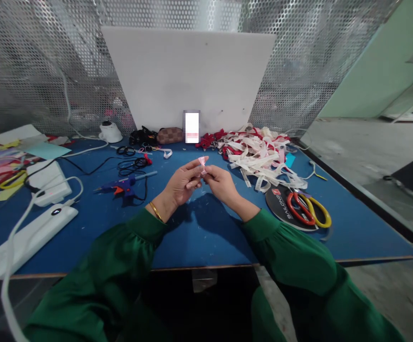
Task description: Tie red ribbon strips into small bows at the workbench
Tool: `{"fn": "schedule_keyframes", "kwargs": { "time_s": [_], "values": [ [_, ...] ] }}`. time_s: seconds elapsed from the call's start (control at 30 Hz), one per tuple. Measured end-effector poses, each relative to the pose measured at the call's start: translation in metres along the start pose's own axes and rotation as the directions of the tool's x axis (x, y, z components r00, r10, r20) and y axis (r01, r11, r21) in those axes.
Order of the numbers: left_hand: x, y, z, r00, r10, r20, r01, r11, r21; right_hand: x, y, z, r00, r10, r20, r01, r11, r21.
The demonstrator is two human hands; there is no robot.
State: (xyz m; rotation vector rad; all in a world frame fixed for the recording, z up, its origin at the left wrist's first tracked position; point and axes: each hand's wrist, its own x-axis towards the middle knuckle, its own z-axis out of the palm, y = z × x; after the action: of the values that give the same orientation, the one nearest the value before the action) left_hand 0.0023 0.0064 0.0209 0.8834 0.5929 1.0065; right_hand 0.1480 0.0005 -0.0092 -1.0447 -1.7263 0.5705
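Note:
A small pink ribbon is held up between my two hands, above the middle of the blue table. My left hand, with a gold bangle at its wrist, pinches the ribbon from the left. From the right, my right hand grips its lower end between thumb and bent fingers. The fingertips of both hands nearly meet, and they cover part of the ribbon. To the left of my hands lies a blue glue gun with an orange trigger.
A heap of white and red ribbon strips lies at the back right. Red-handled scissors and yellow-handled scissors rest on a black disc. A white power strip and cables occupy the left. A lit phone leans against a white board.

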Motion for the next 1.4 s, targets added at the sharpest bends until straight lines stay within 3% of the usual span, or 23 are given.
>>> {"fn": "schedule_keyframes", "kwargs": {
  "time_s": [0.1, 0.23, 0.5, 0.67, 0.8, 0.93, 1.03, 1.17, 1.23, 1.3, 1.4],
  "values": [
    [0.001, 0.001, -0.001, 1.0, 0.022, -0.021, -0.022, 1.0, 0.005, 0.001, 0.0, -0.002, 0.999, 0.038, 0.034, -0.037, 0.999, -0.02],
    [0.002, 0.002, -0.001, 0.993, 0.068, -0.092, -0.067, 0.998, 0.023, 0.006, -0.005, -0.012, 0.993, 0.115, -0.026, -0.114, 0.993, 0.039],
    [0.003, -0.002, -0.003, 0.992, 0.092, -0.091, -0.084, 0.992, 0.092, 0.008, -0.016, -0.025, 0.98, 0.045, -0.192, -0.035, 0.998, 0.054],
    [0.002, -0.007, -0.002, 0.996, 0.033, -0.087, -0.024, 0.994, 0.108, 0.008, -0.017, -0.021, 0.953, 0.187, -0.238, -0.122, 0.957, 0.263],
    [0.002, -0.013, 0.001, 0.995, -0.02, -0.101, 0.027, 0.997, 0.07, 0.009, -0.018, -0.016, 0.923, 0.328, -0.199, -0.214, 0.871, 0.443],
    [0.0, -0.014, 0.002, 0.994, -0.057, -0.098, 0.061, 0.997, 0.042, 0.008, -0.018, -0.011, 0.92, 0.382, -0.084, -0.252, 0.744, 0.619],
    [0.0, -0.014, 0.003, 0.995, -0.058, -0.082, 0.061, 0.997, 0.04, 0.007, -0.015, -0.009, 0.906, 0.422, 0.026, -0.301, 0.601, 0.74],
    [0.0, -0.017, 0.004, 0.991, -0.072, -0.11, 0.072, 0.997, -0.01, 0.008, -0.011, -0.008, 0.841, 0.515, 0.167, -0.388, 0.359, 0.849],
    [0.001, -0.018, 0.004, 0.989, -0.072, -0.128, 0.07, 0.997, -0.021, 0.008, -0.012, -0.009, 0.821, 0.523, 0.229, -0.425, 0.291, 0.857],
    [0.002, -0.018, 0.003, 0.989, -0.056, -0.134, 0.056, 0.998, 0.0, 0.008, -0.013, -0.01, 0.834, 0.508, 0.216, -0.413, 0.313, 0.855],
    [0.003, -0.017, 0.001, 0.992, -0.027, -0.126, 0.038, 0.995, 0.087, 0.008, -0.016, -0.01, 0.894, 0.443, 0.066, -0.306, 0.496, 0.813]
  ]
}}
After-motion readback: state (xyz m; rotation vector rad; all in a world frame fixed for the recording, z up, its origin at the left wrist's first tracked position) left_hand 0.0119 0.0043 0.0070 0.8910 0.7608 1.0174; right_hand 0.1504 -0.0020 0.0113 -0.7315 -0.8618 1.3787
